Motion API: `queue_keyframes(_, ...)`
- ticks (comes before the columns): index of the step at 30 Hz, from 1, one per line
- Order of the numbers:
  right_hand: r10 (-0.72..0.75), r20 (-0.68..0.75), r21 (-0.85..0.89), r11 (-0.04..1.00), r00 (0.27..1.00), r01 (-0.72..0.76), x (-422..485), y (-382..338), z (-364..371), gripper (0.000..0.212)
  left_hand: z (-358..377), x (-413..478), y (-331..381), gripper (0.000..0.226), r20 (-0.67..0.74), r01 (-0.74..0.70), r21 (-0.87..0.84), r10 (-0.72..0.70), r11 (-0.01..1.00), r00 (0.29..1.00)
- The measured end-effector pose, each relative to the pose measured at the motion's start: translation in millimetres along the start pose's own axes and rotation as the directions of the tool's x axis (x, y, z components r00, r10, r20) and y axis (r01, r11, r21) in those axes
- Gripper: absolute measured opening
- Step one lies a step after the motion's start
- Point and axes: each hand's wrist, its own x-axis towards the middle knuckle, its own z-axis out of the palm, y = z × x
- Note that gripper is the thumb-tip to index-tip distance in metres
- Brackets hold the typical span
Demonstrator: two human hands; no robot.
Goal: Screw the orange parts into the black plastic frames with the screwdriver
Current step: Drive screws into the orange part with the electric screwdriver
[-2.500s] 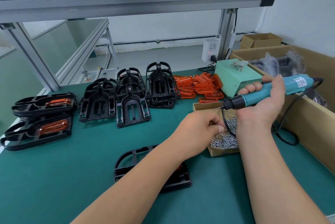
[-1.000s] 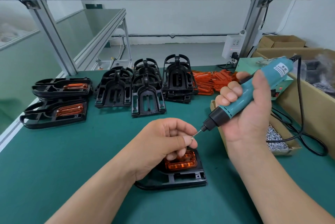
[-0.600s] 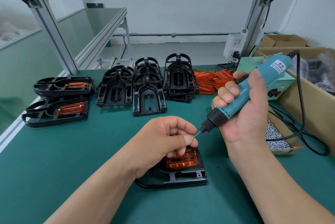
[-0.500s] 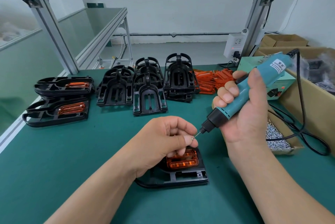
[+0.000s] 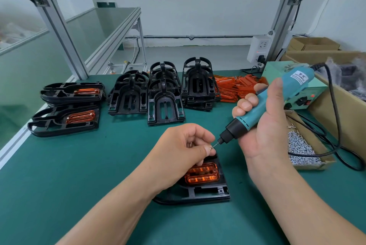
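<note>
The left hand (image 5: 184, 145) hovered over a black frame (image 5: 208, 193) lying flat on the green mat (image 5: 79, 185), its fingers curled and the thumb and forefinger pinching a small screw (image 5: 212, 147) against the screwdriver's bit. The right hand (image 5: 265, 125) was wrapped round the teal screwdriver (image 5: 263, 110), thumb along the barrel, holding it tilted with the bit pointing down and to the left, meeting the screw above the frame's far edge. An orange part (image 5: 202, 174) sat in the frame, just below the left fingers; whether any screw was already in it could not be told. A black cord (image 5: 336, 125) ran from the tool's rear end and looped down onto the mat at the right. Just right of the right hand stood a cardboard tray (image 5: 316, 165) full of loose screws. At the back of the mat stood stacks of bare frames (image 5: 164, 94), with a pile of orange parts (image 5: 235, 88) beside them — and at the far left lay two low piles of frames with orange parts fitted (image 5: 67, 119). A pale green box (image 5: 305, 94) with switches stood behind the screwdriver.
</note>
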Motion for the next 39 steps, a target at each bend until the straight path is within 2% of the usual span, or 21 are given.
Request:
queue_keyframes(14, 0.053, -0.048, 0.059, 0.997, 0.997, -0.050, 4.7, 0.7, -4.6, 0.034, -4.5, 2.5, -2.1, 0.020, 0.082, 0.064, -0.072, -0.058, 0.995, 0.995)
queue_keyframes(17, 0.053, -0.040, 0.060, 0.997, 0.998, -0.050, 5.4, -0.2, -4.7, 0.033, -11.4, 4.2, -0.3, 0.023, 0.027, 0.069, -0.017, -0.068, 0.997, 0.997)
queue_keyframes(20, 0.052, -0.016, 0.021, 0.998, 0.999, -0.052, 6.2, -2.2, -5.6, 0.032, -24.0, 6.9, -1.9, 0.016, -0.108, 0.008, 0.168, 0.010, 0.986, 0.994)
queue_keyframes(23, 0.064, 0.044, -0.049, 0.997, 0.997, -0.062, 7.4, -3.5, -6.2, 0.029, -31.9, 5.9, -3.8, 0.009, -0.135, 0.017, 0.402, 0.041, 0.915, 0.990)
queue_keyframes(26, 0.090, 0.114, -0.129, 0.989, 0.989, -0.075, 7.0, -2.8, -5.1, 0.027, -28.1, 3.0, -3.9, 0.030, -0.106, 0.051, 0.648, 0.024, 0.760, 0.994)
queue_keyframes(29, 0.107, 0.172, -0.216, 0.974, 0.979, -0.069, 5.0, -1.6, -3.1, 0.024, -21.7, 1.7, -5.1, 0.055, -0.059, 0.016, 0.818, 0.057, 0.575, 0.997)
queue_keyframes(32, 0.109, 0.221, -0.286, 0.957, 0.969, -0.043, 2.1, -1.2, -2.0, 0.024, -17.2, 4.4, -9.2, 0.064, -0.043, 0.005, 0.886, 0.071, 0.464, 0.997)
queue_keyframes(39, 0.113, 0.283, -0.348, 0.938, 0.952, -0.008, -3.5, -0.7, 1.6, 0.031, -14.0, 7.8, -15.0, 0.054, -0.055, 0.016, 0.915, 0.086, 0.403, 0.995)
